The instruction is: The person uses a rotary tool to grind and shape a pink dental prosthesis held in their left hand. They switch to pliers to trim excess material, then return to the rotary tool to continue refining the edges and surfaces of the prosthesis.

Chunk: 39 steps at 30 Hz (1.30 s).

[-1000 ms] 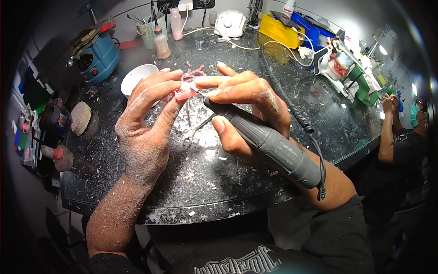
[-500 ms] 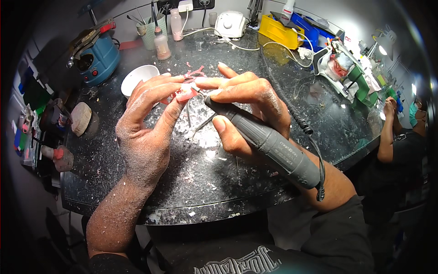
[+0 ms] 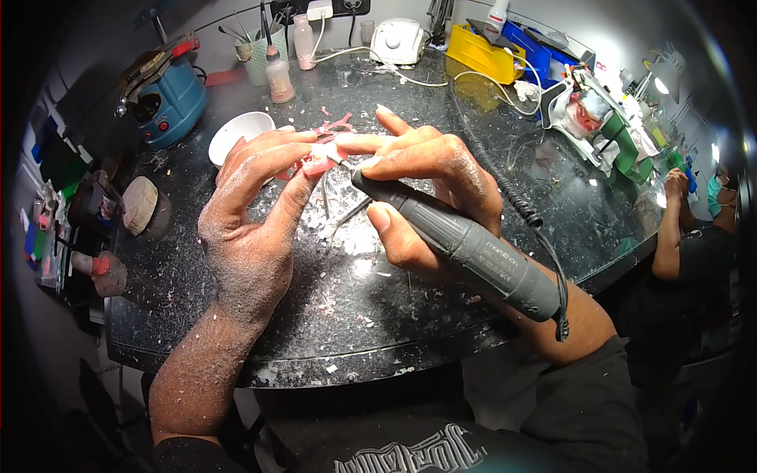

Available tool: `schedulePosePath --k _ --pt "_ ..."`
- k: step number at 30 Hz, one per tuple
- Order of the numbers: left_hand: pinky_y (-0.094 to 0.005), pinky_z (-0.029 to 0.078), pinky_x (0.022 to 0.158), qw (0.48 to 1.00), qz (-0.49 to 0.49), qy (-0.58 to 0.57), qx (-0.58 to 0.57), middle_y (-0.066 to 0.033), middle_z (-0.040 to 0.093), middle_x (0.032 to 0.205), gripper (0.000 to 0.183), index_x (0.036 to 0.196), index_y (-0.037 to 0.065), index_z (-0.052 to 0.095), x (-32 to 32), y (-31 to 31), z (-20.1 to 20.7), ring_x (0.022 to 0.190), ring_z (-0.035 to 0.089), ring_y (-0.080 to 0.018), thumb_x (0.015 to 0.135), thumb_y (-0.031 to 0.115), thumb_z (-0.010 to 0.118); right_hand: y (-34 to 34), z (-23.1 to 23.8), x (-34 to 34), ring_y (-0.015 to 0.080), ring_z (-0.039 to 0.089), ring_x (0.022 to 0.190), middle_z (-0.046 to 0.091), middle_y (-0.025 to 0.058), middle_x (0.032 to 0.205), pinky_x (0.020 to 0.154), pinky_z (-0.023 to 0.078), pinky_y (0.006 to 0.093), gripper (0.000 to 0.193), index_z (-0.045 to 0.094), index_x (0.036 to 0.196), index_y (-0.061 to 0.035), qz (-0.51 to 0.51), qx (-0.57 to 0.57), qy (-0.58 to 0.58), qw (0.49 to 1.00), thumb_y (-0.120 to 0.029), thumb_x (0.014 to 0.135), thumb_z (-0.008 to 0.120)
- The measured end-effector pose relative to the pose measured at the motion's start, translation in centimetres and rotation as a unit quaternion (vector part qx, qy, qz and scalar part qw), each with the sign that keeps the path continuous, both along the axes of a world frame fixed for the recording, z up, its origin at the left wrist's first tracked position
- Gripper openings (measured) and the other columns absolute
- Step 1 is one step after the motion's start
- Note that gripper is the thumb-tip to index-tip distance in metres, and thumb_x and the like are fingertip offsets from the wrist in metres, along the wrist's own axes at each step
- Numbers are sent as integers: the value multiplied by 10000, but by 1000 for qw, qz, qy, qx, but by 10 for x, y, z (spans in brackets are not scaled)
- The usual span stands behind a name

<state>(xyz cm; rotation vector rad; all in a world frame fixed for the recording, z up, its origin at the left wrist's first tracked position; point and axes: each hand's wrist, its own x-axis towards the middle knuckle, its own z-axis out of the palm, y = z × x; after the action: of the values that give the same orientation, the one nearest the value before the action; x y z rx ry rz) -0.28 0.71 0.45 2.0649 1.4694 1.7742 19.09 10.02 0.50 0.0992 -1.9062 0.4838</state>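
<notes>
1. Between the fingertips of the left hand (image 3: 252, 229) sits a small pink piece (image 3: 317, 163), held up above the dark tabletop (image 3: 378, 315), near its middle. The thumb and fingers are pinched tight on it. Keep that pinch firm, I think, so the piece does not jump.

2. Touching the pink piece, or very close to it, is the thin tip of a grey power tool (image 3: 465, 244). The tip is too small to see well. It seems best to press only lightly and let the tool do the rubbing.

3. The right hand (image 3: 426, 189) is wrapped around the grey tool like a fat pen, closed snugly on it. One right finger reaches over toward the left hand. Resting the hands on each other should keep them steady.

4. A curly black cord (image 3: 520, 209) runs from the back of the tool, over the wrist. It could tug, so leave it slack.

5. White and pink dust (image 3: 347, 236) lies all over the tabletop and on both hands. Slippery fingers may lose the piece.

6. Farther out stand a white bowl (image 3: 239, 135), a blue machine (image 3: 169, 98), a small bottle (image 3: 279, 75) and a yellow box (image 3: 485, 54). They are well apart from the hands.

7. At the right edge, another person (image 3: 694, 236) works at their own place.
</notes>
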Motion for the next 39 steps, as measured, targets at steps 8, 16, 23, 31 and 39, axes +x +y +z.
schedulePosePath --k 8,16,23,31,39 --pt "-393 466 1066 999 8 -11 31 -110 731 1176 193 1084 32 743 3 2 2 1185 642 -240 894 2 756 0 0 1 359 695 1177 673 142 1039 1208 319 586 342 614 1113 22 10 -21 -6 1000 23 775 664" --pt "-414 440 1093 998 35 21 44 -105 722 1207 204 1084 48 747 3 2 3 1218 632 -260 887 -6 751 -3 2 1 352 697 1176 672 137 1041 1208 322 590 342 618 1092 13 1 -25 -14 1000 24 754 667" --pt "-420 431 1102 996 47 48 60 -101 724 1213 227 1093 58 750 1 3 2 1221 632 -261 876 -10 756 -3 2 1 354 698 1174 668 131 1032 1202 333 587 335 620 1082 13 0 -24 -14 1000 26 751 666" --pt "-384 458 1086 996 -38 -86 4 -112 708 1243 197 1100 44 742 1 6 -4 1242 614 -235 907 7 750 0 2 1 362 703 1156 668 133 1024 1183 352 601 319 616 1088 15 13 -13 -2 1000 22 773 668" --pt "-400 445 1117 996 -57 -73 12 -109 705 1257 210 1118 53 734 -2 9 -5 1288 591 -243 910 26 751 1 2 2 356 710 1138 680 141 1027 1166 375 603 324 618 1089 14 18 -11 3 1000 14 771 677"
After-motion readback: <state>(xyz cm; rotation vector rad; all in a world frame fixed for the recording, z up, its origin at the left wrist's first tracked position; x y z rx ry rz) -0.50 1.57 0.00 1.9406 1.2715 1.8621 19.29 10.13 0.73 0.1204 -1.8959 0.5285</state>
